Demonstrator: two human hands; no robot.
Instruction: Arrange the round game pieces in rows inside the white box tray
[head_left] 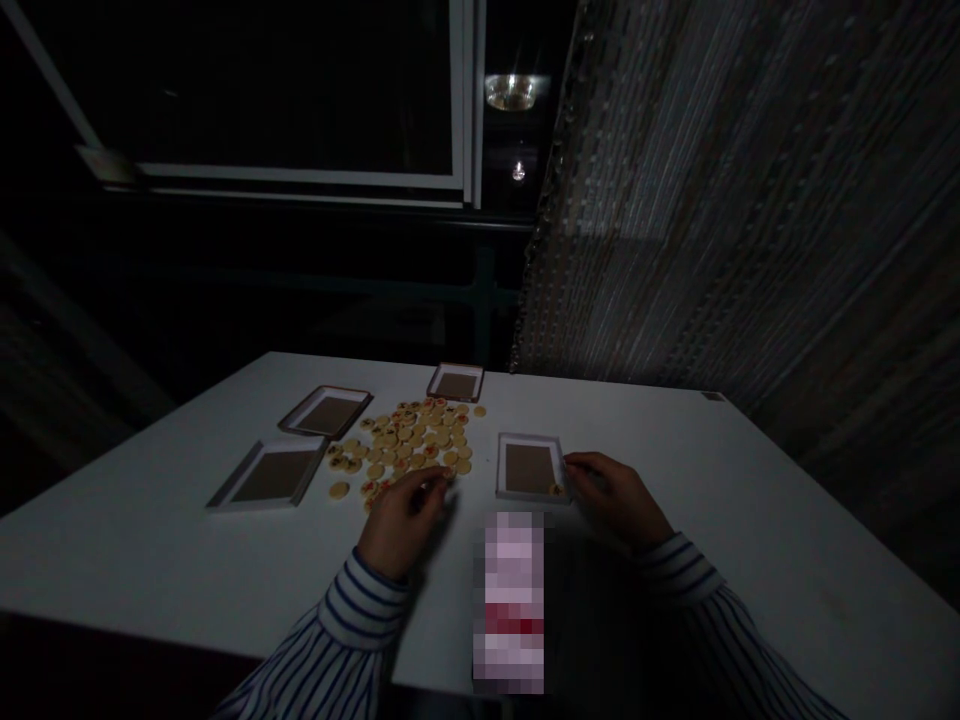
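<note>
Striped sleeves (pixel 364 605) foremost, left hand (pixel 403 518) pinches a disc (pixel 448 473), right hand (pixel 619 497) touches tray (pixel 527 468), grip unclear; characters (pixel 441 403) illegible.

See a shallow, white-walled open box (pixel 526 466) with a single disc (pixel 556 490) flat in its four o'clock corner; toward its ten o'clock, find scattered tan discs (pixel 405 434), partly marked in red or black.

Discs (pixel 405 434) with unreadably small markings, striped sleeves (pixel 358 612) cut off below, pixel-blurred patch (pixel 511 600)
</note>
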